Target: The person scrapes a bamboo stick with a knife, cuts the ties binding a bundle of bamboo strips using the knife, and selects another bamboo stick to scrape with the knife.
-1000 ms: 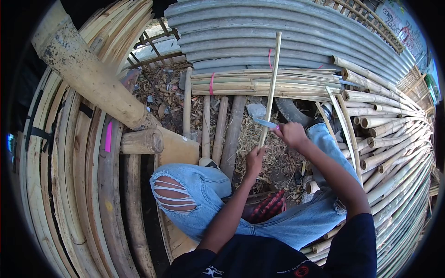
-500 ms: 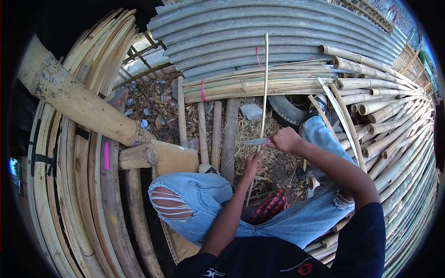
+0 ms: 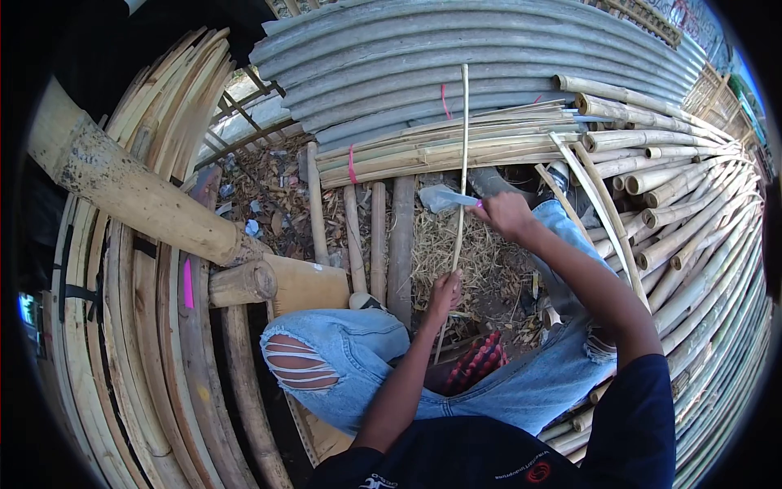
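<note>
A long thin bamboo strip point(image 3: 464, 147) stands nearly upright in the middle of the head view, its lower end between my legs. My left hand point(image 3: 445, 293) is wrapped round its lower part. Higher up, my right hand point(image 3: 505, 213) is closed on the handle of a knife point(image 3: 458, 198). The knife's blade points left and lies across the strip; a bit of pink shows at the handle. Most of the handle is hidden by my fingers.
Bundled bamboo slats point(image 3: 432, 151) with a pink tie lie ahead, before a corrugated sheet point(image 3: 472, 41). Bamboo poles point(image 3: 643, 187) are stacked on the right. Split bamboo point(image 3: 122, 326) and a thick pole point(image 3: 138, 179) are at left. Shavings point(image 3: 440, 244) cover the ground.
My right hand and the knife have moved up along the strip, away from my left hand. The left hand keeps its hold, with little movement.
</note>
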`<action>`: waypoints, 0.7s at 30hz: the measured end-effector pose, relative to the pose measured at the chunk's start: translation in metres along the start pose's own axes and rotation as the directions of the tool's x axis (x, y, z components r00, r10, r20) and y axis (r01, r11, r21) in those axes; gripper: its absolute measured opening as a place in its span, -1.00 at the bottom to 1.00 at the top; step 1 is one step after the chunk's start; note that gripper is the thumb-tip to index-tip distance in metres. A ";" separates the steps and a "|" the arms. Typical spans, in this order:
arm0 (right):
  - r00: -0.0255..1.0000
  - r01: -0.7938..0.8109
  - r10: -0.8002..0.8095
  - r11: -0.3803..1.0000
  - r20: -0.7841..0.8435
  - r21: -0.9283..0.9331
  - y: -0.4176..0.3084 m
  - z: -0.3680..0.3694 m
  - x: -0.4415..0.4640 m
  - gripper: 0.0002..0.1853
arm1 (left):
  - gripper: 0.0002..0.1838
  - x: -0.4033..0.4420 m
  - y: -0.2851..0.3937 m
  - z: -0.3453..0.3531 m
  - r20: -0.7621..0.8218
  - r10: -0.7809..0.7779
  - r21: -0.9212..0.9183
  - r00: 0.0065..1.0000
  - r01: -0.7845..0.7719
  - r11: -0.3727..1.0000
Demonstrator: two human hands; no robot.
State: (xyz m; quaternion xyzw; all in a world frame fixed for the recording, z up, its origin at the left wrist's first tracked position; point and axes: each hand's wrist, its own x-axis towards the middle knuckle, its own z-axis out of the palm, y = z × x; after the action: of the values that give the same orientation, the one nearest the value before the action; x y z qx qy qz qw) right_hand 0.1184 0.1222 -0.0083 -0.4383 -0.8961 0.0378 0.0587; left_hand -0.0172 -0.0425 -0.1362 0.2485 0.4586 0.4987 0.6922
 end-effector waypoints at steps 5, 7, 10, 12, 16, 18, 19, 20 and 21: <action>0.984 0.178 -0.177 0.983 0.027 -0.052 0.000 0.008 -0.009 -0.35 | -0.61 0.000 0.000 -0.001 -0.014 -0.013 0.010 1.000 0.013 1.000; 0.997 0.070 -0.071 0.986 -0.002 -0.152 0.021 -0.019 0.017 -0.35 | -0.61 0.000 -0.001 -0.001 -0.002 0.000 -0.003 1.000 0.000 1.000; 0.999 0.029 -0.029 1.000 0.029 -0.009 0.005 -0.007 0.001 -0.35 | -0.61 0.001 -0.002 0.000 0.014 -0.006 -0.055 1.000 0.007 0.998; 0.984 0.127 -0.119 0.990 0.132 -0.057 -0.003 -0.002 -0.011 -0.34 | -0.62 0.002 -0.001 0.003 0.008 -0.007 -0.051 1.000 0.008 0.999; 1.000 -0.011 0.012 0.996 0.012 -0.083 0.019 -0.007 0.014 -0.36 | -0.62 -0.004 -0.005 0.000 -0.012 -0.022 -0.045 1.000 0.021 0.999; 0.999 -0.054 0.055 0.991 0.000 -0.122 0.030 -0.019 0.019 -0.35 | -0.62 -0.003 -0.008 0.000 0.015 -0.008 -0.024 1.000 0.009 1.000; 0.992 -0.100 0.097 0.994 -0.083 -0.039 0.021 -0.015 0.009 -0.34 | -0.61 -0.002 -0.006 0.001 0.011 -0.031 0.000 0.999 0.031 1.000; 1.000 -0.002 0.000 0.998 -0.031 -0.058 0.016 -0.007 0.003 -0.33 | -0.61 -0.002 -0.004 0.002 0.021 -0.023 0.002 1.000 0.023 1.000; 0.986 0.144 -0.133 0.984 0.100 -0.106 0.005 -0.005 -0.007 -0.33 | -0.61 -0.003 -0.001 0.004 0.012 -0.031 0.002 0.999 0.031 1.000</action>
State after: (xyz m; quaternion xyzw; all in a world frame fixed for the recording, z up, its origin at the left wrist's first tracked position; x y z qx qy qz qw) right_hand 0.1275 0.1198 -0.0043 -0.3751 -0.9270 0.0033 -0.0053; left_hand -0.0132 -0.0450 -0.1343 0.2451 0.4588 0.4858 0.7025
